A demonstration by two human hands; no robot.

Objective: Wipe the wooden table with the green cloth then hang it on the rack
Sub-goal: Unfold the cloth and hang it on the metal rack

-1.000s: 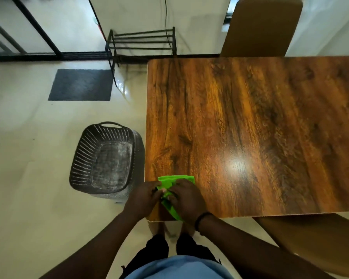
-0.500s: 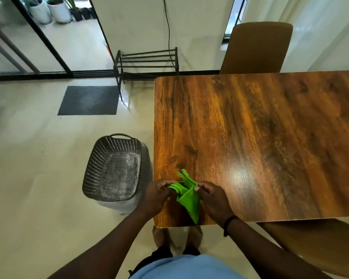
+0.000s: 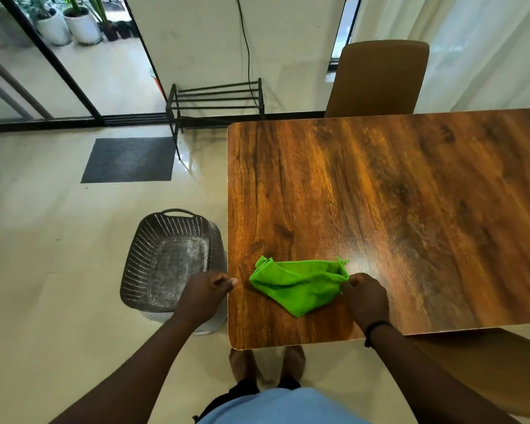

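Note:
The green cloth (image 3: 300, 283) lies partly spread near the front left corner of the wooden table (image 3: 395, 209). My right hand (image 3: 366, 296) pinches the cloth's right corner on the tabletop. My left hand (image 3: 207, 293) is at the table's left edge, fingers curled shut, a short gap away from the cloth and holding nothing. The black metal rack (image 3: 216, 97) stands on the floor against the far wall, left of the table.
A grey perforated basket (image 3: 166, 261) stands on the floor close to the table's left side. A dark doormat (image 3: 129, 160) lies by the glass door. One tan chair (image 3: 380, 79) is behind the table, another (image 3: 487, 368) at front right.
The cloth was bunched between both hands; now it is pulled out wider to the right by my right hand. My left hand has let go and moved left to the table edge.

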